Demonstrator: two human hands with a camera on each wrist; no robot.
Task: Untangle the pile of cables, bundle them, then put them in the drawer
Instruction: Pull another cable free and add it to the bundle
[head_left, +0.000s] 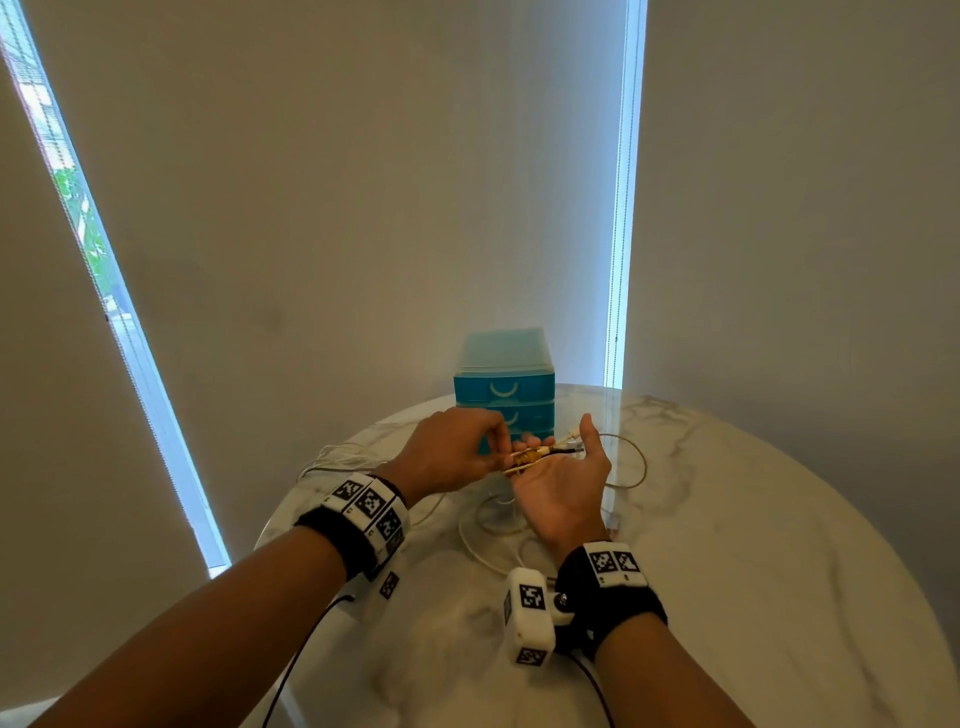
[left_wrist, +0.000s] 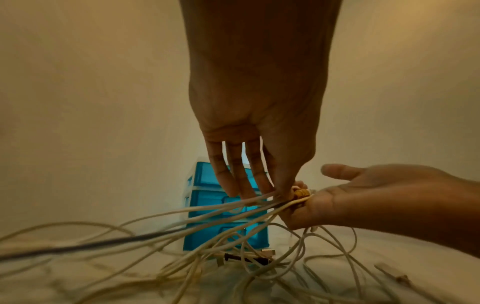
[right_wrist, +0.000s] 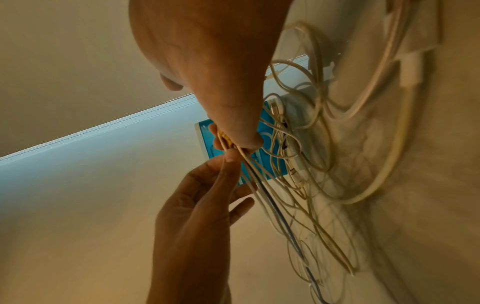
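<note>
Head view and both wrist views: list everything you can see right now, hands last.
cables: several white or cream, one dark; gathered ends between the hands, the rest loose on the table
yellow tie: one, around the gathered ends
drawer unit: one, blue, at the table's far edge, drawers closed
table: one, round, white marble
wrist cameras: two, white housings on black bands
left hand: pinches the bundle
right hand: palm up, bundle across its fingers

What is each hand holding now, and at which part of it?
The left hand pinches the gathered cables beside the yellow tie. The right hand, palm up, supports the same cables at the tie.
</note>
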